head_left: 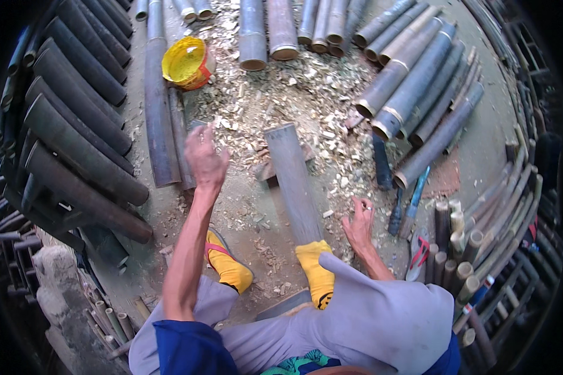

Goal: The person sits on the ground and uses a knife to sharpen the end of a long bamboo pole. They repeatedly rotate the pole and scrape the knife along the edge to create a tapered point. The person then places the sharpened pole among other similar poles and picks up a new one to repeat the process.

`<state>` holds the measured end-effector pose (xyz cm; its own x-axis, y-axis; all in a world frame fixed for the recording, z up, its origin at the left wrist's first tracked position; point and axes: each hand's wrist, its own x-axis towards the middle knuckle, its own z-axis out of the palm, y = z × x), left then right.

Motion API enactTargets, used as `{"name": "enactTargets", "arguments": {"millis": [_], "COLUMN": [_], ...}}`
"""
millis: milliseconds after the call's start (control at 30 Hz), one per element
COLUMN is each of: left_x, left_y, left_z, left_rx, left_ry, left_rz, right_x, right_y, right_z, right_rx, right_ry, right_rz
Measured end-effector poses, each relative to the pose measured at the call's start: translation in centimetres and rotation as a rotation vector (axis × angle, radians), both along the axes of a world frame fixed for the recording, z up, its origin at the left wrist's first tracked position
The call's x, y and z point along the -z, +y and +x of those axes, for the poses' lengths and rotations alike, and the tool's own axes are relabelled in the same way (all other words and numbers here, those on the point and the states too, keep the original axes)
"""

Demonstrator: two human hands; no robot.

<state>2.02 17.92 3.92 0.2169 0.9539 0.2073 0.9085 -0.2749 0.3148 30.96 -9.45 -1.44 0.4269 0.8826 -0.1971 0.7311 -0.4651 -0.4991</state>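
Well, seen from the middle of the view, the left hand (206, 159) is raised at about ten o'clock, knuckles up and just beside a long dark bamboo tube (161, 119). A small dark object shows past its fingertips, but the view is poor there, so I cannot tell whether the fingers are clamped on it or merely near it. At four o'clock the right hand (359, 225) has its thumb and fingers apart, loosely bent and clear of any object.

Between the hands lies a grey board (294, 181), running from twelve o'clock down toward five, its near end covered by a foot in a yellow sock (314, 265). A low brown block (268, 171) shows beneath it. The other foot, in a red-strapped sandal, is at seven o'clock.

Pale wood chips (306, 100) cover the ground at twelve. A yellow bucket (186, 62) tilts at eleven, and bamboo tubes (416, 78) fan out between one and two. Toward three, near the right hand, lies a blue-handled tool (417, 197). Dark curved pieces (75, 140) line up between nine and ten.
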Motion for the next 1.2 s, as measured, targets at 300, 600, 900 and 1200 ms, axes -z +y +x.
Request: {"name": "enactTargets", "arguments": {"millis": [300, 600, 900, 1200], "left_x": [4.5, 2.9, 2.5, 2.0], "left_y": [0.0, 1.5, -9.9, -11.9], "left_z": [-13.1, -6.2, 8.2, 9.4], "left_rx": [-0.776, -0.727, -0.280, -0.092], "left_ry": [-0.372, 0.070, -0.650, -0.785], "left_rz": [-0.027, 0.010, -0.125, -0.349], "right_x": [1.3, -4.0, -8.7, -8.2], "right_y": [1.7, 5.7, 18.3, 15.8], "right_z": [1.0, 2.7, 9.6, 14.7], "right_rx": [-0.024, 0.052, 0.229, 0.708], "right_ry": [0.059, 0.059, -0.143, 1.305], "right_rz": [-0.032, 0.351, 0.397, 0.886]}}
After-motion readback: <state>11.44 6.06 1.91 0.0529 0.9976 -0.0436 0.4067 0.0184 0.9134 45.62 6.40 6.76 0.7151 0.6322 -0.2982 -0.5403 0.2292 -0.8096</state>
